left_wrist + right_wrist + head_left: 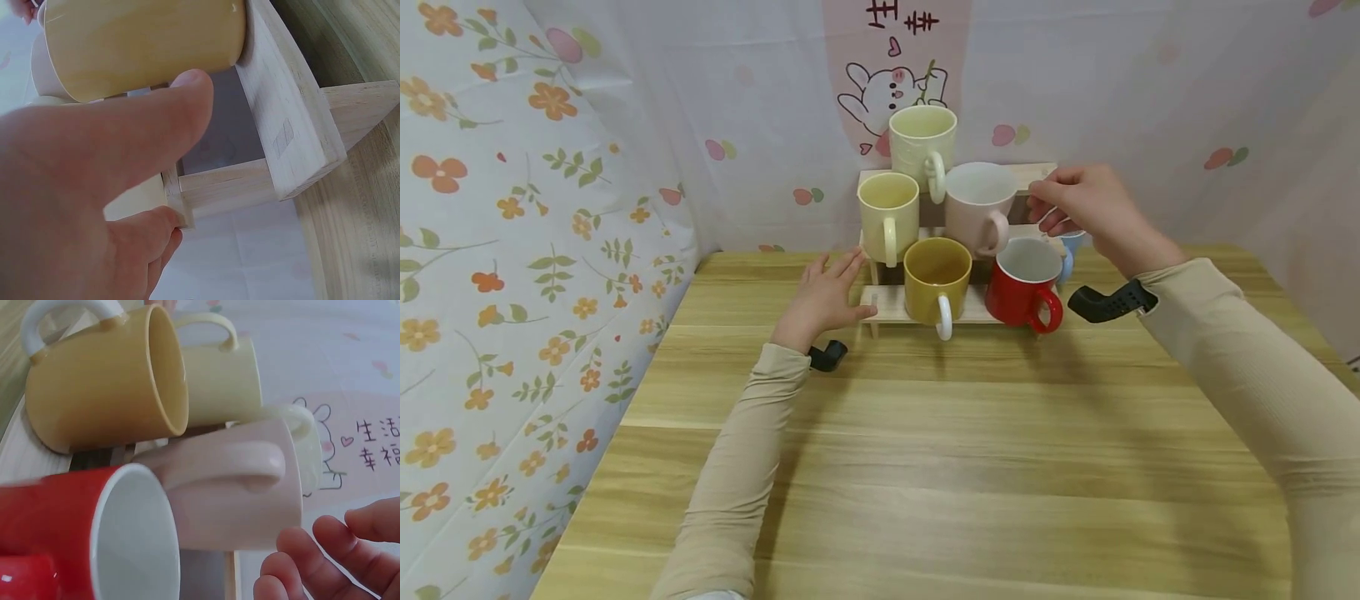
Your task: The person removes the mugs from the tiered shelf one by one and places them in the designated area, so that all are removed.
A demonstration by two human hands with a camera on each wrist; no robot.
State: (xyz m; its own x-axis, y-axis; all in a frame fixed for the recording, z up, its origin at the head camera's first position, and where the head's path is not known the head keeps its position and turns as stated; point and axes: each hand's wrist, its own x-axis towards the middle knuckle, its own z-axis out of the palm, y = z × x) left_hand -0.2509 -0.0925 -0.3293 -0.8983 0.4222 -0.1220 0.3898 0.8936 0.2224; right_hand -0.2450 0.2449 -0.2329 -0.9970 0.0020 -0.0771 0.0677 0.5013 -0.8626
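My left hand [827, 304] is at the left end of a wooden tiered rack [886, 302]. In the left wrist view its fingertips [164, 220] touch the end of a shelf, while the thumb stretches out near the mustard mug [144, 44]. Beside the pink mug [973, 208] my right hand [1086, 204] is raised, its fingers loosely bent with nothing between them. A red mug [1011, 292] with a white inside shares the bottom shelf with the mustard one. A pale yellow mug [887, 217] stands left of the pink mug, and a pale green mug [917, 137] tops the rack.
Partly hidden behind the red mug is a light blue mug [1067, 262] at the rack's right end. The rack stands at the back of a wooden table [955, 467], against a printed cloth [760, 108]. Flowered cloth [512, 275] hangs along the left.
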